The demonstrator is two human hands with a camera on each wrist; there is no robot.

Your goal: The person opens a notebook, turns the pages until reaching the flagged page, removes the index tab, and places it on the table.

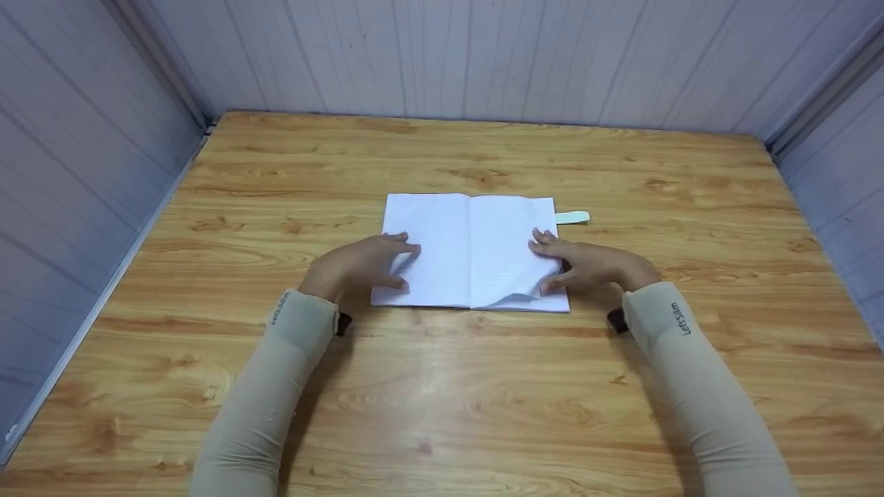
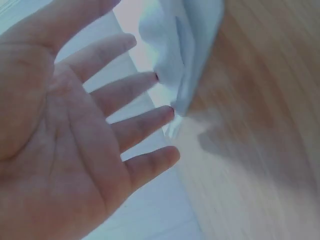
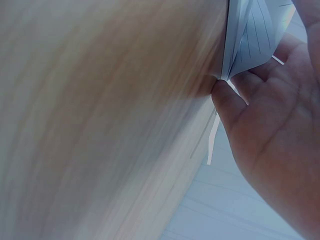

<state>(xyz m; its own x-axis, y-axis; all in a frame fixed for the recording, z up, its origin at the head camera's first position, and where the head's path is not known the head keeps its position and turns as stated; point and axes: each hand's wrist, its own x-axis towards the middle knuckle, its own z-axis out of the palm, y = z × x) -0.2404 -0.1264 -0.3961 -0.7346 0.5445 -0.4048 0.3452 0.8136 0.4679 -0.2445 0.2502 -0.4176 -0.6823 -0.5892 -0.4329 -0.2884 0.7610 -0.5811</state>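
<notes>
An open notebook [image 1: 442,248] with white lined pages lies on the wooden table, its centre fold running away from me. My left hand [image 1: 376,262] reaches over the left page, its fingers spread near the outer edge. In the left wrist view the left hand [image 2: 85,120] shows extended fingers and a bare palm beside the pages. At the outer edge of the right page, my right hand [image 1: 577,264] rests with fingers and thumb apart. That page's near corner lifts and curls by the thumb. The right wrist view shows the raised page [image 3: 257,37] beside the fingers.
A pale strip [image 1: 572,217] sticks out from the notebook's right edge. The wooden table [image 1: 428,400] meets ribbed white panels [image 1: 442,62] at the back and sides. Light sleeves [image 1: 255,407] cover both forearms, and dark devices [image 1: 618,320] sit under the wrists.
</notes>
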